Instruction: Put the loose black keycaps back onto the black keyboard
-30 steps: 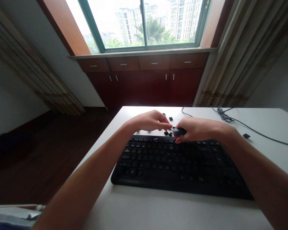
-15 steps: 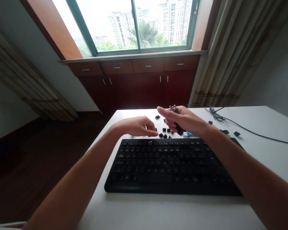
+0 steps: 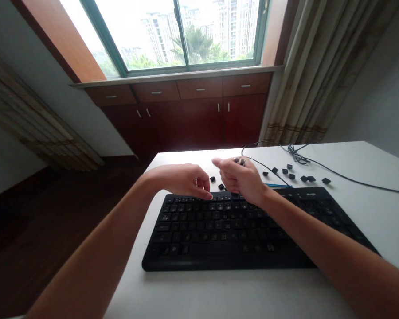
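Observation:
A black keyboard (image 3: 219, 262) lies on the white table. My left hand (image 3: 186, 180) hovers at its upper edge, fingers curled and thumb tip close to the top row of keys; whatever the fingers may hold is hidden. Just right of it, my right hand (image 3: 240, 179) is closed around a small tool (image 3: 240, 161) whose metal prongs stick out above the fist; its black part is covered by the fingers. Between the hands a loose black keycap (image 3: 213, 179) rests on the table, and another keycap (image 3: 221, 187) touches or nearly touches the keyboard's back edge.
Several black keycaps (image 3: 291, 176) are scattered behind the keyboard on the right. A thin blue stick-like thing (image 3: 275, 185) lies along its back edge. A dark cable (image 3: 349, 179) runs across the white table (image 3: 246, 292), bunched near the far edge. Beyond stand red-brown cabinets (image 3: 199, 119).
My left hand has come lower, toward the keyboard's top row. My right hand has turned, so the tool's black end is now hidden. The view has shifted slightly to the right.

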### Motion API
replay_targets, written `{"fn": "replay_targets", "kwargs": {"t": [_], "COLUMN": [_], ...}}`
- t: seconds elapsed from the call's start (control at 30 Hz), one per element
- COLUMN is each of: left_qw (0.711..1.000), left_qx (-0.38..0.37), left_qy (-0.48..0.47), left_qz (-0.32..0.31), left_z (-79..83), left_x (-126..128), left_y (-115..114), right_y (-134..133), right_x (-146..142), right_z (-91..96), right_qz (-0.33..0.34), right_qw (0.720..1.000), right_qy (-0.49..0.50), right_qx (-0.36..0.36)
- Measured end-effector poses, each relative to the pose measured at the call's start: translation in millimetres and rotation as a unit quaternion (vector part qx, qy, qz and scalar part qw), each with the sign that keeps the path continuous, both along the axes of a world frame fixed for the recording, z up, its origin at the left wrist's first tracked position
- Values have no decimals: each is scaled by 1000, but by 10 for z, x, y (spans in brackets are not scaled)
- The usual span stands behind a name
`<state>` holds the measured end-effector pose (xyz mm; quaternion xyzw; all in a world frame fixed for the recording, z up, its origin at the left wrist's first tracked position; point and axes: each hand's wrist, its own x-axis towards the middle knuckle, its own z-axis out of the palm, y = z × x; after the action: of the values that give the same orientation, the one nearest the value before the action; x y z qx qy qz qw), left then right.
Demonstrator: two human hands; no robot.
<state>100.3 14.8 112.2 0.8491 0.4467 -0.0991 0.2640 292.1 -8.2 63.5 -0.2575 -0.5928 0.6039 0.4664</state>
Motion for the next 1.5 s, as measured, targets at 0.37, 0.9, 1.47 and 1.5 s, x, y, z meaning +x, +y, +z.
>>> {"fn": "replay_targets", "kwargs": {"t": [0.37, 0.9, 1.47, 1.5], "left_qw": [999, 998, 912, 912], "left_qx": [9, 52, 353, 357], "left_qy": [45, -27, -203, -202], "left_qz": [3, 13, 42, 34], "left_z": [-13, 65, -695, -684], "left_x": [17, -268, -441, -443], "left_y": [18, -88, -678, -691], "right_y": [3, 57, 18, 17], "right_x": [31, 141, 121, 121], "right_z": [24, -108, -174, -183], "right_qz": [0, 55, 48, 46], "right_qw": [999, 830, 821, 821], "right_qy": [-25, -451, -436, -433], "right_qx": [42, 325, 366, 368]}}
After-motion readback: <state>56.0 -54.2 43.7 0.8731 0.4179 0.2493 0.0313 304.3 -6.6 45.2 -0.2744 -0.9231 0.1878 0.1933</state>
